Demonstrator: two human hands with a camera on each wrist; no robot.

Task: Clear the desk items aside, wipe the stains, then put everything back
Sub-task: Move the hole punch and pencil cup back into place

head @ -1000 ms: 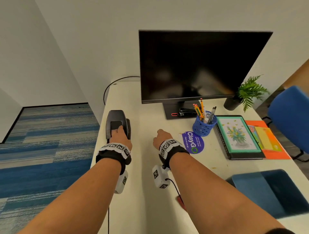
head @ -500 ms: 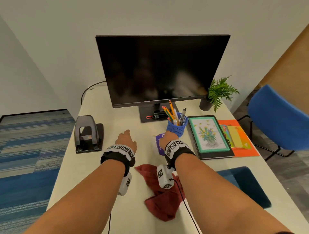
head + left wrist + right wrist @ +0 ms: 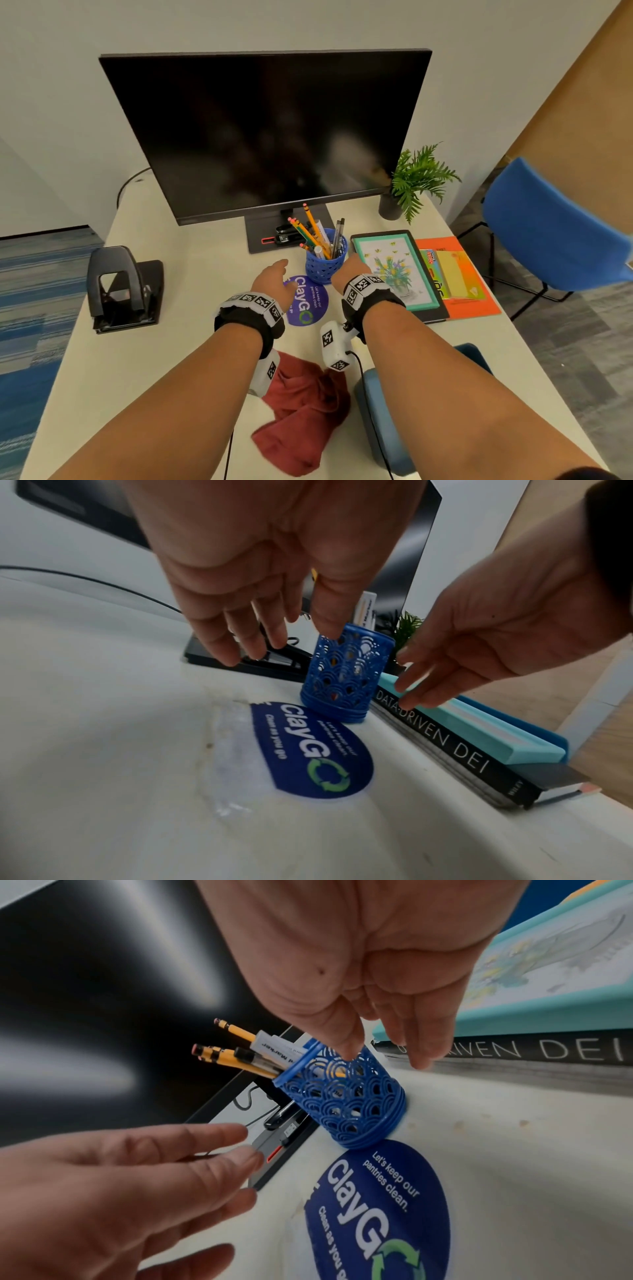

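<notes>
Both hands (image 3: 274,279) (image 3: 349,270) advanced, now flanking blue pen cup (image 3: 326,262); fingers loosely spread, nothing gripped.

Slack fingers (image 3: 219,639) above pen cup (image 3: 346,680)

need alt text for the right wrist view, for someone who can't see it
The right hand reaches down with open fingers toward a blue pen cup full of pencils on a white desk, not yet gripping it. The left hand comes in open from the lower left. A round blue sticker lies before the cup, books to the right.
</notes>
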